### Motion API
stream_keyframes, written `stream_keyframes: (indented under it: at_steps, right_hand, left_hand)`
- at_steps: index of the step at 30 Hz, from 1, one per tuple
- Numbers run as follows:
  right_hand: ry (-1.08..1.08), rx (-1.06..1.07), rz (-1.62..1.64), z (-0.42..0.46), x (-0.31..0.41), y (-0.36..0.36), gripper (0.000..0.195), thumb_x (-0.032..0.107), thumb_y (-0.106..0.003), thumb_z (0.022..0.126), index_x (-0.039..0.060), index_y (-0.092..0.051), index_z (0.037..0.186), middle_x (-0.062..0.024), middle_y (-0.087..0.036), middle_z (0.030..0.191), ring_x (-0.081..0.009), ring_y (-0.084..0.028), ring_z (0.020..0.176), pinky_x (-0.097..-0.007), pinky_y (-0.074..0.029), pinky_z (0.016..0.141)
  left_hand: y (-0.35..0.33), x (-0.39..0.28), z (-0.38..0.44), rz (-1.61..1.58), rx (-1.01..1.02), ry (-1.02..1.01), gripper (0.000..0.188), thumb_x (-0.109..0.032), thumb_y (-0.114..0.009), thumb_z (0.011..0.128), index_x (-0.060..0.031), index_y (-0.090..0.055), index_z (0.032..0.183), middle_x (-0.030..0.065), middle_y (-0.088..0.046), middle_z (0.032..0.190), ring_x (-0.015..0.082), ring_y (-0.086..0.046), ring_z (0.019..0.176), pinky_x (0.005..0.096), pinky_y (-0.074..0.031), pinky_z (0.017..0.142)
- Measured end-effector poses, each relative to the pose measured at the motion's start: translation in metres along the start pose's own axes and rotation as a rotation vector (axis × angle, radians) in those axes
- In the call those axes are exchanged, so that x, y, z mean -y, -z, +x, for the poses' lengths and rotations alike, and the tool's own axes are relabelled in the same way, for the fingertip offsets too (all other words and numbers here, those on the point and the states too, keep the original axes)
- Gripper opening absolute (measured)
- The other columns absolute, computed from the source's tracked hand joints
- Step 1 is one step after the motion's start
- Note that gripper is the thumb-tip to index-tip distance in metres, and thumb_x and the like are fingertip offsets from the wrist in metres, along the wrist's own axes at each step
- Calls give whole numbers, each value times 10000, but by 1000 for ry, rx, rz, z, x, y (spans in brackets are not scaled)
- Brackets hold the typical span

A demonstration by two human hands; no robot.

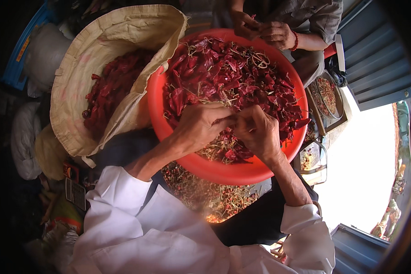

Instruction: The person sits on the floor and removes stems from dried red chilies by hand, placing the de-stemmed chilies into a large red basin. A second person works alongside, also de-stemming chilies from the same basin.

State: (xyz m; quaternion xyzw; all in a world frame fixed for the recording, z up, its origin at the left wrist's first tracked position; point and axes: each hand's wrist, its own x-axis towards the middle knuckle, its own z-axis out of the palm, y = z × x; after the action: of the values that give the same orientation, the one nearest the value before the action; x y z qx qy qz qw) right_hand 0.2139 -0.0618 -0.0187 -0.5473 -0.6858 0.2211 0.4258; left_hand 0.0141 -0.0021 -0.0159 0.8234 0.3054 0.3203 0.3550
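A wide red plastic basin stands in front of me, heaped with dried red chili peppers and pale stems. My left hand and my right hand meet over the near part of the heap, with fingertips pinched close together. A small dark red piece, seemingly of dried chili, shows at the left fingertips. Whatever the right fingers pinch is hidden by the fingers. To the left, a woven sack with its mouth wide open holds more dark red chilies and leans against the basin's rim.
Across the basin, another person's hands work close together over the far rim. Stems and scraps lie on the floor below the basin. At right are a wire-handled container of scraps and a blue metal door. Filled bags stand at left.
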Motion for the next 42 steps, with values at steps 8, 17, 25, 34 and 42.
stream_keyframes:
  at_steps: [8, 17, 25, 34, 42]
  right_hand:
    - [-457, 39, 569, 1, 13, 0, 79, 55, -659, 1003, -14, -620, 995, -64, -693, 753, -115, -681, 611, -284, -562, 582]
    - [-555, 47, 870, 4, 14, 6, 100, 78, -650, 1022, -13, -625, 987, -68, -694, 795, -149, -690, 597, -277, -594, 554]
    - [-412, 121, 647, 9, 16, 13, 189, 112, -664, 1050, -39, -698, 1157, -103, -756, 915, -176, -769, 807, -283, -628, 609]
    - [-360, 346, 391, 10, 8, 28, 156, 83, -669, 1025, -45, -704, 1106, -123, -787, 994, -155, -783, 877, -276, -627, 693]
    - [106, 64, -80, 2, -1, 1, 95, -24, -696, 892, 12, -624, 942, -102, -656, 730, -148, -644, 604, -380, -550, 600]
  left_hand:
    - [-5, 2, -2, -31, -70, -45, 212, 16, -768, 896, -22, -757, 1104, 112, -694, 887, 254, -675, 737, 352, -524, 648]
    - [-4, 1, -1, -171, -51, 8, 219, 18, -752, 923, -9, -752, 1140, 96, -693, 892, 192, -672, 746, 330, -524, 656]
    - [1, 3, 6, -98, -120, -30, 201, 17, -725, 926, -45, -757, 1114, 86, -683, 864, 232, -682, 738, 352, -531, 647]
    - [0, 3, -1, 233, -24, -144, 147, -23, -773, 886, -20, -766, 1033, 103, -648, 825, 290, -676, 715, 394, -523, 609]
    - [-2, 3, -1, 296, -57, -241, 146, -4, -758, 867, -36, -770, 1009, 97, -655, 833, 288, -679, 719, 404, -520, 611]
